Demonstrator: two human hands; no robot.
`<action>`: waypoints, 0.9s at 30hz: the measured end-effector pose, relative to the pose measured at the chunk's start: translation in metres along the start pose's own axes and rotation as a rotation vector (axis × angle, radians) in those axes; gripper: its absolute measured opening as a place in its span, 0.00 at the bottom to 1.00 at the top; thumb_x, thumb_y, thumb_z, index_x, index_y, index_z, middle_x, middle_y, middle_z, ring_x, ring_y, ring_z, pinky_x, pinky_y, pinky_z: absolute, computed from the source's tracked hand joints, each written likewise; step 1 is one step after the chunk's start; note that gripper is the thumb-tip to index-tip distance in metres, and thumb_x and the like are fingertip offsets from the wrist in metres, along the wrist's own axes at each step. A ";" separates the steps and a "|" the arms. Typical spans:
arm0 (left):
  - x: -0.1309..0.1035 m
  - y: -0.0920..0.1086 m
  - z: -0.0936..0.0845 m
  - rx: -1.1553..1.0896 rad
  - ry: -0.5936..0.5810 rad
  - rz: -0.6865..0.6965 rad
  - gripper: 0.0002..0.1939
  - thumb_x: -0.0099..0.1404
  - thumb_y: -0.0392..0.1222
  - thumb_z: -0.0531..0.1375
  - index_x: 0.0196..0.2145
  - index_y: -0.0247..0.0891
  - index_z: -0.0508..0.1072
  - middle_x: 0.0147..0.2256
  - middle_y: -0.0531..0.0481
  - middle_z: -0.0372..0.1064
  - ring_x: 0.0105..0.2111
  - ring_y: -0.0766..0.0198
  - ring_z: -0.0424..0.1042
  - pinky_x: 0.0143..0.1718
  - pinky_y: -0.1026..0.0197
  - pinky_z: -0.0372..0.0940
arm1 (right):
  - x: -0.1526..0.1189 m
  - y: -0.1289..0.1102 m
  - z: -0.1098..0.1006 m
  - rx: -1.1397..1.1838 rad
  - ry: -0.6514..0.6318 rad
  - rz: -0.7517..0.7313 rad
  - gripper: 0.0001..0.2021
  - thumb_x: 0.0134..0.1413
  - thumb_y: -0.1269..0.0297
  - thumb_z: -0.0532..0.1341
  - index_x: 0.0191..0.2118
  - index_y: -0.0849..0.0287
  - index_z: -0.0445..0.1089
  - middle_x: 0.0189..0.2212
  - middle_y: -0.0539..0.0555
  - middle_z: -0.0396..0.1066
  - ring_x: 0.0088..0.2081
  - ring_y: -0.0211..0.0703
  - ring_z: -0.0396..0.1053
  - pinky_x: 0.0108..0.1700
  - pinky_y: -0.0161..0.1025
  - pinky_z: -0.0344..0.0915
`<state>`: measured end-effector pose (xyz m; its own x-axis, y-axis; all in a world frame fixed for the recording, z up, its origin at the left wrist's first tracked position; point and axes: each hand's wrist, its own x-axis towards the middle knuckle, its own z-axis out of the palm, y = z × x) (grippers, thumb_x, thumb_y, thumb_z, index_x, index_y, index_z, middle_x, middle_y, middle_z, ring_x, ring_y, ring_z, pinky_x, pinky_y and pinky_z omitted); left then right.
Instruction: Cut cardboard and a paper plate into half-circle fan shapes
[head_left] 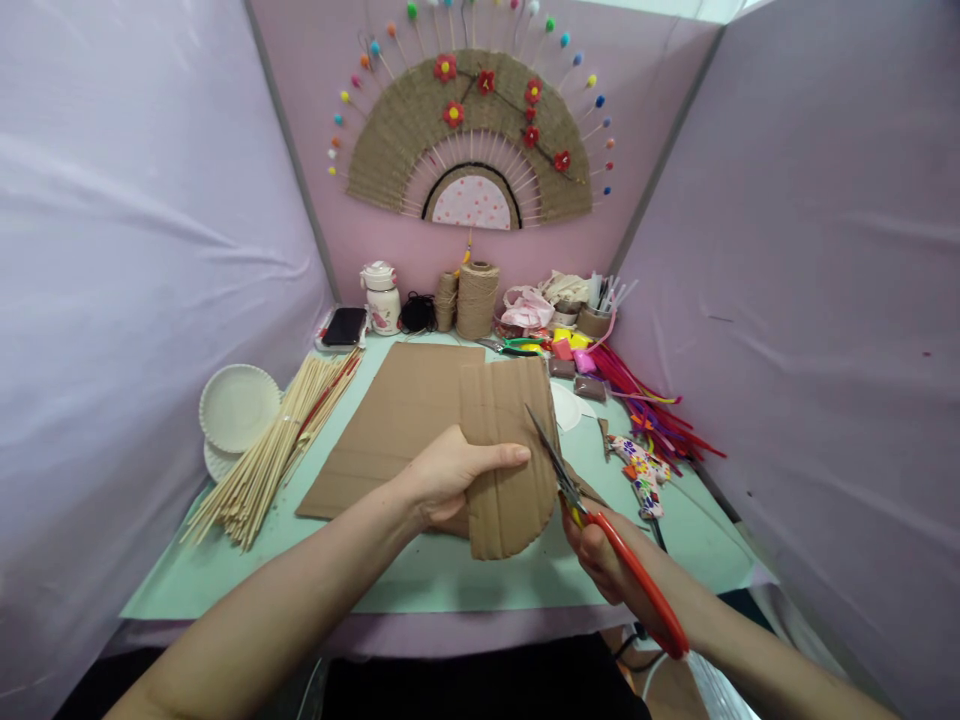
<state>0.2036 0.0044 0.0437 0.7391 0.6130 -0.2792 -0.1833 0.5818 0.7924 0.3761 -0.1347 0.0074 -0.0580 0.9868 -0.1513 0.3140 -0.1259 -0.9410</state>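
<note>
My left hand [457,475] grips a piece of brown cardboard [506,400] by its left side, thumb on top. The lower right corner of that piece is cut to a curve. In my right hand [600,555] are red-handled scissors [637,580], fingers wrapped round the handles. Their blades point up and left, at the right edge of the piece, one lying over its face. A cut strip of cardboard [586,486] shows just right of the blades. A larger cardboard sheet [397,400] lies flat on the table behind my left hand.
Bamboo sticks [274,440] and white paper plates [238,408] lie at left. Along the back stand a white bottle [381,300] and a twine spool [478,300]. Pipe cleaners [637,395] and a glue gun [643,470] lie at right. A decorated fan [472,130] hangs on the back wall.
</note>
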 end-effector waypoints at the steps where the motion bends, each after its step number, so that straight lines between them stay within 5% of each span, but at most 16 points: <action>1: 0.000 0.000 0.000 0.005 -0.004 0.003 0.22 0.46 0.36 0.73 0.41 0.34 0.77 0.40 0.41 0.77 0.37 0.56 0.75 0.44 0.52 0.68 | 0.000 0.000 0.000 -0.007 -0.003 0.008 0.26 0.58 0.34 0.46 0.31 0.55 0.56 0.21 0.45 0.49 0.22 0.35 0.45 0.22 0.33 0.47; 9: 0.000 0.000 -0.003 0.039 -0.058 -0.014 0.20 0.47 0.35 0.72 0.40 0.34 0.77 0.38 0.44 0.77 0.36 0.58 0.74 0.41 0.55 0.68 | -0.003 -0.016 -0.001 -0.035 0.038 0.063 0.31 0.50 0.27 0.47 0.27 0.55 0.52 0.21 0.44 0.46 0.23 0.34 0.43 0.21 0.33 0.44; 16: 0.008 0.003 0.000 0.052 0.059 0.067 0.20 0.47 0.39 0.73 0.39 0.35 0.77 0.40 0.43 0.78 0.36 0.58 0.75 0.43 0.55 0.68 | 0.001 -0.008 -0.003 -0.018 0.027 0.079 0.28 0.54 0.31 0.49 0.28 0.55 0.52 0.23 0.45 0.47 0.24 0.34 0.44 0.22 0.32 0.45; 27: 0.015 0.005 -0.003 0.163 -0.015 0.017 0.23 0.46 0.42 0.74 0.40 0.34 0.77 0.42 0.39 0.77 0.39 0.54 0.76 0.43 0.53 0.68 | 0.001 -0.012 -0.010 -0.117 -0.080 -0.158 0.30 0.58 0.33 0.39 0.37 0.56 0.61 0.27 0.49 0.55 0.28 0.39 0.52 0.30 0.38 0.58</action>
<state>0.2120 0.0177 0.0420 0.7465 0.6133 -0.2580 -0.0893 0.4765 0.8746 0.3814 -0.1315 0.0213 -0.1889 0.9815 -0.0322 0.4027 0.0475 -0.9141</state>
